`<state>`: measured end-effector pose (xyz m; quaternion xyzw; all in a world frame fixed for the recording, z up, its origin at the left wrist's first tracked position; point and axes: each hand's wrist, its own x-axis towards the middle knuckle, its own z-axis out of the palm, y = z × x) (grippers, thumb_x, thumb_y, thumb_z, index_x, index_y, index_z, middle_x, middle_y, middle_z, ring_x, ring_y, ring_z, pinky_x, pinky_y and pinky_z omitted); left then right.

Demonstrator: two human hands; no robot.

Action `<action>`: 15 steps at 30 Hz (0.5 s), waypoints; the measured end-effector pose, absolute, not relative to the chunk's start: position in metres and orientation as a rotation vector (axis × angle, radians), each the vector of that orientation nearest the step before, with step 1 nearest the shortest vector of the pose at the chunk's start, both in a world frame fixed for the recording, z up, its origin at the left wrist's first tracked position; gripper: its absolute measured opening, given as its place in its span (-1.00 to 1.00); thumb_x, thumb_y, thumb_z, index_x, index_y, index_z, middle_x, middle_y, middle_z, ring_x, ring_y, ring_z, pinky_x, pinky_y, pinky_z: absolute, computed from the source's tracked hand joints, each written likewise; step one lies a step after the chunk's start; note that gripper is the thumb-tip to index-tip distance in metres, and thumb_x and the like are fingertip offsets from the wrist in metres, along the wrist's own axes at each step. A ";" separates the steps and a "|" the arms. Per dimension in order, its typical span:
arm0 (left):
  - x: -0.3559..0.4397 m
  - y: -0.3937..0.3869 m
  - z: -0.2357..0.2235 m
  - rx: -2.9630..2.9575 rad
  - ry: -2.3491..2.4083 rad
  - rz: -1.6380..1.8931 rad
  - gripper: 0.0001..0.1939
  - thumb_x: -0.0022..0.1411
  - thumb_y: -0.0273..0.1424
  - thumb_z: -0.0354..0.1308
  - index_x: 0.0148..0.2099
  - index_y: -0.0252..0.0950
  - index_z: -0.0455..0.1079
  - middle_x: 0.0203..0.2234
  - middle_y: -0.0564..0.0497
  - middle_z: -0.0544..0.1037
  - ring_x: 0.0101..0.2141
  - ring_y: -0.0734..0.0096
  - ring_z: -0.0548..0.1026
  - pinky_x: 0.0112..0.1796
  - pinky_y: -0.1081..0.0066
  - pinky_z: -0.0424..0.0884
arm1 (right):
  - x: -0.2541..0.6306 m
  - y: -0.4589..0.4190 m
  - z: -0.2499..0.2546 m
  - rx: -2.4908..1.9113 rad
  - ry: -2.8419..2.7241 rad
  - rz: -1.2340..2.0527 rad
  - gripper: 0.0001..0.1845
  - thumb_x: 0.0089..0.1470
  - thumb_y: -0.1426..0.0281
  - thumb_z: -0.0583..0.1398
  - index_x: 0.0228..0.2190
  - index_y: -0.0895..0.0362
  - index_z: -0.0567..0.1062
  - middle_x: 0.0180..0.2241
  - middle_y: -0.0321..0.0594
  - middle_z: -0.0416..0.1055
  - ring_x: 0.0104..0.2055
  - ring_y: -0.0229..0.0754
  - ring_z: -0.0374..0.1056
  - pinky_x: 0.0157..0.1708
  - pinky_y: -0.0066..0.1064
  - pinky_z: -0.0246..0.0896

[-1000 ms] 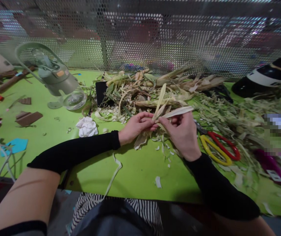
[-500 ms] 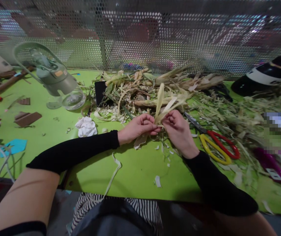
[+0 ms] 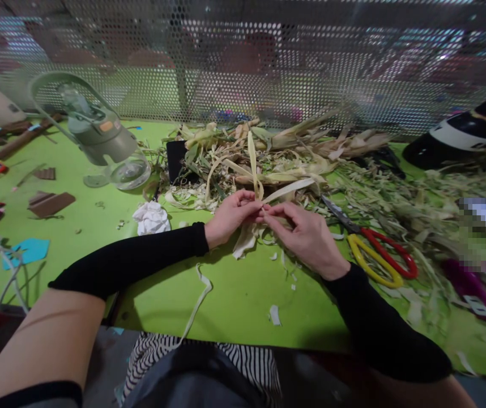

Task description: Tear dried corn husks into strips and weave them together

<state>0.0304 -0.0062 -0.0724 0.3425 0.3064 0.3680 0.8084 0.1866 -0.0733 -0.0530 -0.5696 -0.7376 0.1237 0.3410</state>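
Both my hands meet over the green table (image 3: 234, 294), each pinching pale corn husk strips (image 3: 268, 187). My left hand (image 3: 231, 215) is closed on the strips' lower end, fingers curled. My right hand (image 3: 305, 232) pinches the same bundle from the right, with thumb and fingertips pressed together. One strip stands upright, another runs off to the right. A big heap of dried corn husks (image 3: 268, 150) lies just behind my hands. Scraps of husk lie on the table under my wrists.
Scissors with red and yellow handles (image 3: 374, 258) lie right of my right hand. A crumpled white tissue (image 3: 152, 218) and a grey-green bottle (image 3: 98, 136) on its side lie left. A perforated metal screen (image 3: 243, 62) closes the back. A helmet (image 3: 464, 133) sits far right.
My right hand has shifted lower and leftward, closer to the left hand. The held strips have swung: one now stands upright, another points right.
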 end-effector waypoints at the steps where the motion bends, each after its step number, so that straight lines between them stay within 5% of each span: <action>1: 0.030 -0.006 -0.073 0.746 0.657 0.780 -0.77 0.22 -0.63 0.24 -0.28 -0.32 0.23 -0.54 0.12 0.54 -0.54 0.63 0.50 -0.35 0.53 0.45 | 0.186 -0.074 -0.051 -1.445 -1.950 0.376 -0.86 0.20 0.29 0.23 -0.33 0.10 0.54 -0.35 -0.20 0.61 -0.44 -0.20 0.45 -0.48 -0.40 0.25; 6: 0.030 -0.006 -0.074 0.848 0.686 0.686 -0.79 0.20 -0.68 0.18 -0.26 -0.33 0.24 -0.64 0.18 0.47 -0.66 0.70 0.38 -0.51 0.60 0.29 | 0.188 -0.076 -0.044 -1.409 -1.879 0.687 -0.85 0.13 0.27 0.30 -0.34 0.10 0.57 -0.36 -0.20 0.60 -0.40 -0.17 0.48 -0.39 -0.37 0.37; 15: 0.027 -0.007 -0.073 0.874 0.606 0.526 -0.88 0.32 -0.63 0.13 -0.26 -0.36 0.30 -0.48 0.03 0.58 -0.48 0.62 0.54 -0.29 0.50 0.46 | 0.199 -0.066 -0.052 -1.204 -1.145 1.255 -0.66 -0.11 0.22 0.48 -0.27 0.04 0.61 -0.35 -0.31 0.55 -0.43 -0.31 0.42 -0.37 -0.43 0.43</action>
